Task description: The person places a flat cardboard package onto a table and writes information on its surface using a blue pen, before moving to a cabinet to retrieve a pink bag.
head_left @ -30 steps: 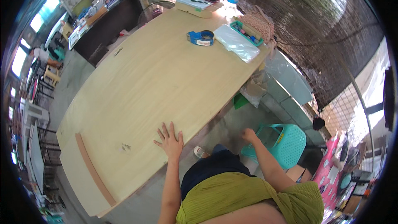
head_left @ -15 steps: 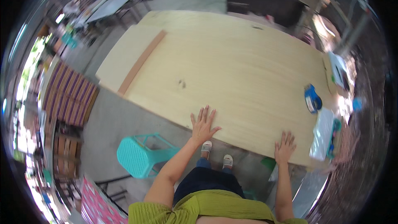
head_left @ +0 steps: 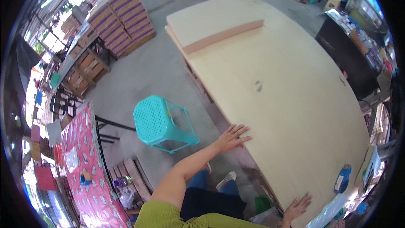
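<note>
A large pale wooden tabletop (head_left: 295, 114) stretches away in front of me. My left hand (head_left: 233, 138) rests on its near left edge, fingers stretched out and holding nothing. Further right, my right hand (head_left: 296, 208) lies on the same surface with its fingers spread. A blue tape dispenser (head_left: 343, 179) sits beyond the right hand. Beside it, a clear plastic-wrapped pack (head_left: 327, 215) is partly cut off by the right rim. At the far left end lies a thick pale slab or stack of sheets (head_left: 219, 21) with a pinkish-brown side.
A turquoise plastic stool (head_left: 162, 120) stands on the concrete floor left of the table. A pink patterned table (head_left: 90, 164) is at lower left, with a wooden pallet (head_left: 133, 177) beside it. Stacked striped cartons (head_left: 122, 21) stand behind. A dark desk (head_left: 350, 50) is at far right.
My view has swung left, so the table sits further right and appears turned, with more of the floor and stool showing. Both hands still lie open on the tabletop.
</note>
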Motion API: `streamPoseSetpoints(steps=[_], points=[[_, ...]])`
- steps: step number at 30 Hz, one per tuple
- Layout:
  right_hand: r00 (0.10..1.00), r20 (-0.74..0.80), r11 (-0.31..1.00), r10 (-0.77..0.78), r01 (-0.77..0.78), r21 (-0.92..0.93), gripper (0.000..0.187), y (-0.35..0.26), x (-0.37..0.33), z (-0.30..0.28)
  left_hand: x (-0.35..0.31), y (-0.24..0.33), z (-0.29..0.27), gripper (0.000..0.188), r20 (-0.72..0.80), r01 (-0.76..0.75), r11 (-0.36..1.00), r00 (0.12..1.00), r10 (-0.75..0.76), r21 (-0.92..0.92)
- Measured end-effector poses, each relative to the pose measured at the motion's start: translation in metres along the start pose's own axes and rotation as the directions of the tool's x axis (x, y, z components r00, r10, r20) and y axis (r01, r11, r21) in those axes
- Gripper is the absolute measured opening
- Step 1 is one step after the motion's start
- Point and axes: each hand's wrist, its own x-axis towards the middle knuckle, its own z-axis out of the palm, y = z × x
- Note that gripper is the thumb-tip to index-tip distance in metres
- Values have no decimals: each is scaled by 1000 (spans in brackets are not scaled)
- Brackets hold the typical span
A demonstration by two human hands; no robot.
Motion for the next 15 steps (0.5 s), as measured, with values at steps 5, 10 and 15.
streamPoseSetpoints(steps=[5,10,15], points=[[962,-178,976,-209,216,20,54,46,17,46,-5,-23,39,59,-265,-71,976,956,125,205],[851,-239,877,-467,481,-1,76,-157,-9,21,1,-27,64,54,-505,-59,997,860,77,51],[727,-519,840,-450,542,31,81,-144,-5,72,7,-40,80,48,-630,-127,987,760,163,102]])
